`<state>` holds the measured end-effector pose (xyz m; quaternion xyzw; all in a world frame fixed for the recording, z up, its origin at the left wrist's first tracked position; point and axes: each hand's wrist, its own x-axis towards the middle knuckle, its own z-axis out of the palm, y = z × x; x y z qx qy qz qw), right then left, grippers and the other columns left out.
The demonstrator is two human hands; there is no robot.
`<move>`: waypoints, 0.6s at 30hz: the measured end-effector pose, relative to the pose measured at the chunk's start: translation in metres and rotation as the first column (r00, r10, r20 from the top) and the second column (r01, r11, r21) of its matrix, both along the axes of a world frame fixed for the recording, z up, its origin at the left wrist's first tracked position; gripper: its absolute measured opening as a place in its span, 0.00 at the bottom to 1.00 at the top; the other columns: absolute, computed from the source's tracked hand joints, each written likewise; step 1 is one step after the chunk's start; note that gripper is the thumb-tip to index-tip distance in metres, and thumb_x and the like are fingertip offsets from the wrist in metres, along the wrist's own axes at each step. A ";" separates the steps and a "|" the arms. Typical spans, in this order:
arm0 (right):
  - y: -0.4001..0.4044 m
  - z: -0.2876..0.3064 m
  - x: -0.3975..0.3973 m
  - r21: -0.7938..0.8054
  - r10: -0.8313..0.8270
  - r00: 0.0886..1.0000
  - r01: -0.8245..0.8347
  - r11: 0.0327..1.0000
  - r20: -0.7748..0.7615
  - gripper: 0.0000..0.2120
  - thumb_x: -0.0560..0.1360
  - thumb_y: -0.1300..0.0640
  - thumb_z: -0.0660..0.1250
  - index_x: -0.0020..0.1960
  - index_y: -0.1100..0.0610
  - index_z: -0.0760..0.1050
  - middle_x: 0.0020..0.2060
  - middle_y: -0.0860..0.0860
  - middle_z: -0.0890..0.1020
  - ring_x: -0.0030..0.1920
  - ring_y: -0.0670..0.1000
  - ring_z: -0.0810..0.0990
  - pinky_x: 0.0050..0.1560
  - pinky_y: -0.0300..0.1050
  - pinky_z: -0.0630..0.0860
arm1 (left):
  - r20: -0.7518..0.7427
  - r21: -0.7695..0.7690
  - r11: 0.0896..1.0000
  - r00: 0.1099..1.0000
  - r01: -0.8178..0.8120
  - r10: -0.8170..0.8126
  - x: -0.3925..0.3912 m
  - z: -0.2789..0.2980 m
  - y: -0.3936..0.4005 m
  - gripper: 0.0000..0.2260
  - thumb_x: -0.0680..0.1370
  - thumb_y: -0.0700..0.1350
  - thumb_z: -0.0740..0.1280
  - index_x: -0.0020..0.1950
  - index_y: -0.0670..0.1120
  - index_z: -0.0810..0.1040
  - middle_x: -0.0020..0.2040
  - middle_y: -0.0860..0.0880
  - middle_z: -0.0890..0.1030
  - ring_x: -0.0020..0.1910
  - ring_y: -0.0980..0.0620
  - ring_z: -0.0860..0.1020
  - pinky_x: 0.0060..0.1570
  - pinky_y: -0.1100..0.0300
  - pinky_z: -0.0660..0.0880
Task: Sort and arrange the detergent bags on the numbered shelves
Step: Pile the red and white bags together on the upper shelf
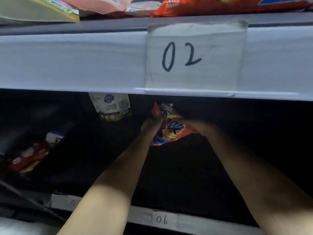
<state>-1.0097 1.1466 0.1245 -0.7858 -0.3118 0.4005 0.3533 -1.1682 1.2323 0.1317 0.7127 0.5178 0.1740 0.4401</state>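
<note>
Both arms reach deep into the dark shelf bay under the white shelf edge [84, 61] that carries the paper label reading "02" [193, 56]. Between the two hands sits an orange detergent bag [172, 129] with blue and yellow print, tilted and crumpled, well back from the front edge of the lower shelf. The left hand [152, 123] grips the bag's upper left part, its fingers curled round the orange top corner. The right hand [196, 127] has its grip on the bag's right side; its fingers are blurred and partly hidden in shadow, but they appear wrapped on the bag's edge.

Behind and to the left of the held bag, a white and green pouch [111, 106] stands upright near the back of the same bay, its top hidden by the "02" shelf edge. Far toward the left end of that bay, a red and white bag [33, 151] lies slanted in the shadow, well apart from the hands.

The front edge of the lower shelf [211, 225] runs along the bottom, with a small paper label reading "06" [161, 219] between the two forearms.

On the upper shelf, above the "02" label, an orange bag [211, 5] lies flat near the right end. A pink pouch [98, 4] lies near the middle, and a pale yellow-edged bag [33, 9] lies toward the left end.
</note>
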 end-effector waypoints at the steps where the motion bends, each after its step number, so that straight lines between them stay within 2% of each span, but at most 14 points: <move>1: -0.005 0.010 -0.009 -0.012 0.004 1.000 -0.005 1.000 -0.026 0.30 0.61 0.35 0.74 0.51 0.56 0.76 0.48 0.53 0.82 0.50 0.51 0.79 0.50 0.44 0.76 | -0.056 0.049 0.999 0.998 -0.003 0.006 0.004 -0.002 0.001 0.30 0.77 0.66 0.56 0.65 0.43 0.75 0.62 0.42 0.77 0.62 0.42 0.75 0.52 0.60 0.67; 2: -0.009 0.015 -0.015 -0.025 0.014 0.999 -0.015 1.000 -0.038 0.23 0.67 0.41 0.73 0.53 0.56 0.75 0.48 0.53 0.81 0.51 0.52 0.78 0.50 0.43 0.75 | -0.093 0.107 0.994 0.996 -0.005 0.015 0.006 -0.002 -0.001 0.29 0.78 0.64 0.54 0.64 0.43 0.75 0.61 0.41 0.78 0.61 0.41 0.75 0.50 0.58 0.67; 3: -0.011 0.013 -0.015 -0.022 0.023 0.999 -0.024 0.999 -0.039 0.22 0.68 0.45 0.73 0.55 0.57 0.75 0.50 0.54 0.81 0.51 0.54 0.79 0.51 0.44 0.75 | -0.102 0.147 0.989 0.995 -0.005 0.020 0.007 -0.005 -0.002 0.28 0.79 0.63 0.54 0.63 0.43 0.75 0.60 0.41 0.78 0.60 0.41 0.75 0.49 0.57 0.67; 6: -0.023 0.015 -0.028 0.058 0.023 0.997 -0.019 0.998 -0.077 0.23 0.69 0.52 0.74 0.60 0.61 0.76 0.50 0.56 0.83 0.47 0.55 0.82 0.49 0.45 0.77 | -0.031 0.182 0.983 1.000 0.007 -0.001 0.003 -0.010 -0.012 0.25 0.80 0.61 0.53 0.65 0.44 0.73 0.57 0.43 0.79 0.58 0.42 0.77 0.49 0.57 0.69; 9: -0.042 0.021 -0.048 0.114 0.015 0.993 -0.001 0.994 -0.121 0.19 0.70 0.57 0.72 0.59 0.57 0.72 0.48 0.54 0.82 0.44 0.52 0.81 0.41 0.42 0.76 | 0.129 0.108 0.994 0.991 0.003 -0.017 -0.017 -0.012 -0.023 0.21 0.82 0.58 0.53 0.70 0.48 0.69 0.57 0.46 0.78 0.58 0.46 0.77 0.55 0.55 0.71; 11: -0.061 0.026 -0.064 0.130 0.010 0.988 0.010 0.991 -0.156 0.19 0.70 0.57 0.73 0.57 0.52 0.69 0.45 0.50 0.80 0.44 0.49 0.79 0.39 0.41 0.74 | 0.247 0.040 0.999 0.969 -0.008 -0.002 -0.036 -0.011 -0.033 0.18 0.82 0.54 0.54 0.68 0.47 0.71 0.60 0.45 0.78 0.60 0.46 0.76 0.58 0.55 0.71; 14: -0.090 0.023 -0.086 0.175 -0.035 0.973 0.076 0.982 -0.226 0.23 0.68 0.58 0.75 0.59 0.52 0.69 0.45 0.49 0.80 0.44 0.47 0.79 0.38 0.40 0.73 | 0.381 -0.052 0.999 0.924 0.007 0.014 -0.071 -0.002 -0.053 0.16 0.83 0.50 0.55 0.67 0.46 0.72 0.55 0.49 0.78 0.56 0.50 0.76 0.55 0.59 0.71; 16: -0.111 0.020 -0.107 0.229 -0.092 0.956 0.160 0.960 -0.279 0.23 0.67 0.59 0.75 0.59 0.52 0.70 0.44 0.48 0.80 0.42 0.46 0.80 0.36 0.39 0.73 | 0.428 -0.137 0.990 0.903 0.013 0.047 -0.096 0.004 -0.065 0.12 0.83 0.49 0.57 0.62 0.48 0.75 0.52 0.51 0.78 0.53 0.51 0.77 0.53 0.58 0.71; 18: -0.133 0.017 -0.130 0.282 -0.136 0.940 0.229 0.932 -0.313 0.24 0.66 0.61 0.75 0.59 0.56 0.71 0.45 0.51 0.82 0.42 0.48 0.82 0.38 0.39 0.76 | 0.471 -0.204 0.978 0.880 0.036 0.066 -0.125 0.008 -0.077 0.07 0.82 0.50 0.58 0.53 0.53 0.76 0.53 0.49 0.80 0.51 0.50 0.78 0.54 0.53 0.75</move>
